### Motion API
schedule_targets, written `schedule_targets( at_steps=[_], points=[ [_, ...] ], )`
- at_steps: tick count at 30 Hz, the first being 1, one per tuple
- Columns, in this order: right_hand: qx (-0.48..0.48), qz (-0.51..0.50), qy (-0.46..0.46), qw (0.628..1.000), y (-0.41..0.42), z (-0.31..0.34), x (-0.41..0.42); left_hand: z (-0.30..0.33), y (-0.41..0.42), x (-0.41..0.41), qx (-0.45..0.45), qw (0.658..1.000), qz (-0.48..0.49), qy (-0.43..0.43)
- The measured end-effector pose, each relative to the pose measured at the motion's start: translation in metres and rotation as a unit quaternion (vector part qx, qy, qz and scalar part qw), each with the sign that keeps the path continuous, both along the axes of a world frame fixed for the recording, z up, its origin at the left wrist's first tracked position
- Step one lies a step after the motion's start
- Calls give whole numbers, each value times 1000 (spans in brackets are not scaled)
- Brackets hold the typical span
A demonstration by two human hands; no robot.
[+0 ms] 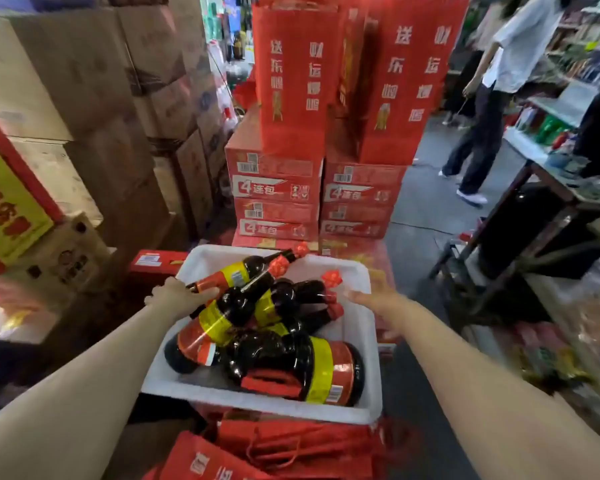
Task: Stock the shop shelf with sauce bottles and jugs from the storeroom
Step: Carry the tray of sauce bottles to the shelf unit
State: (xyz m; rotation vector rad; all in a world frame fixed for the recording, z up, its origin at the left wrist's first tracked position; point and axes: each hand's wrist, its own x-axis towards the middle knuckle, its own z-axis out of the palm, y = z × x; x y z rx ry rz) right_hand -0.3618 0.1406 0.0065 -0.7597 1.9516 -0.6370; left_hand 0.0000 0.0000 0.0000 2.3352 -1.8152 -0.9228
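Far centre: two stacks of red cartons (274, 188), side by side, white "4" panels and barcodes on their near faces. Tall red gift bags (297, 74) with white characters stand on top of both stacks. Left: wall of brown cardboard boxes (84, 81), stacked high. Near left: tilted yellow-and-red box (7, 199), leaning over a printed brown carton (73, 254). A flat red box (153, 261) lies just beyond. Near bottom centre: more red bags (291, 452) lying flat, cord handles showing. Far right: a person (492, 98) in light top, dark trousers, white shoes, standing on the grey floor (426, 202). Right edge: shop shelves (565, 109) with blurred goods; a dark wooden-framed stand (520, 220) nearer.
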Motion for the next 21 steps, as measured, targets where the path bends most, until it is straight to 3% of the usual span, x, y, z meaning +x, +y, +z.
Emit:
schedule_targets(
  at_steps=[2,5,10,13,17,21],
  points=[
    [24,-35,-51,998,-3,5,2,3,-2,-5,10,1000,5,-28],
    [53,-43,-78,995,-1,-4,4,0,-10,-6,36,999,15,11],
    [22,-93,-118,988,-11,-37,-3,-4,-6,9,57,998,33,4],
    [2,-113,-140,984,-20,-58,-12,-4,8,19,47,996,64,51],
    [-20,-119,-144,982,-20,-38,3,0,19,26,60,993,40,89],
    [-20,-99,-134,986,-15,-6,25,-7,40,47,91,983,83,135]
  ],
)
